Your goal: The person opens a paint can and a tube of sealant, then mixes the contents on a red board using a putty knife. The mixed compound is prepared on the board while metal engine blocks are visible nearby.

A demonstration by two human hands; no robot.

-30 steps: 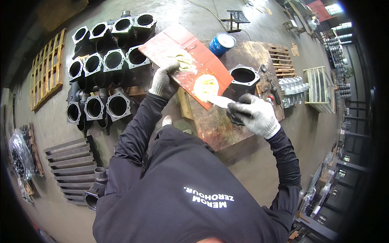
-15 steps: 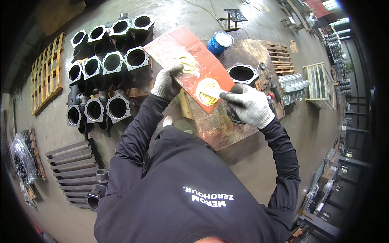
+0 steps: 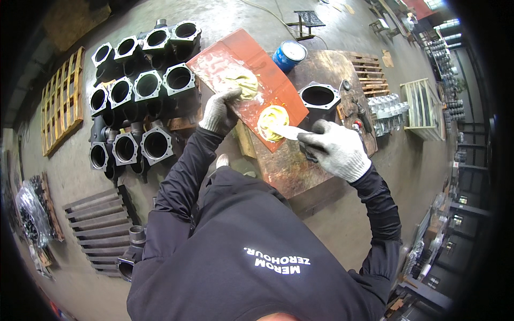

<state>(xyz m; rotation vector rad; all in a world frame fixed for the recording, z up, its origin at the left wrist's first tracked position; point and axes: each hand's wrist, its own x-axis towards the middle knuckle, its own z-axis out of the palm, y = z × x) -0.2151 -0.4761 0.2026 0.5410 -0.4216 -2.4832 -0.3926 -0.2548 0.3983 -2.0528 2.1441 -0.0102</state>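
My left hand (image 3: 221, 111), in a white knit glove with dark grip, holds the left edge of a flat reddish-orange board (image 3: 267, 80). Two heaps of pale yellow paste lie on the board: one near my left fingers, and a rounder paste heap (image 3: 272, 119) at its near right corner. My gloved right hand (image 3: 338, 149) grips a pale putty knife (image 3: 289, 132), whose blade tip touches the rounder heap. Its handle is hidden in my fingers. The board is held above the brown worktable (image 3: 292, 171).
On the worktable stand a blue can (image 3: 289, 55) and a black flanged casting (image 3: 320, 97), with tools at the right. Several similar black castings (image 3: 147, 85) stand in rows at the left. Wooden pallets (image 3: 63, 100) and a dark slatted rack (image 3: 100, 230) lie on the floor.
My right hand has shifted right and slightly down, so more of the putty knife's blade shows against the paste. The board has barely moved.
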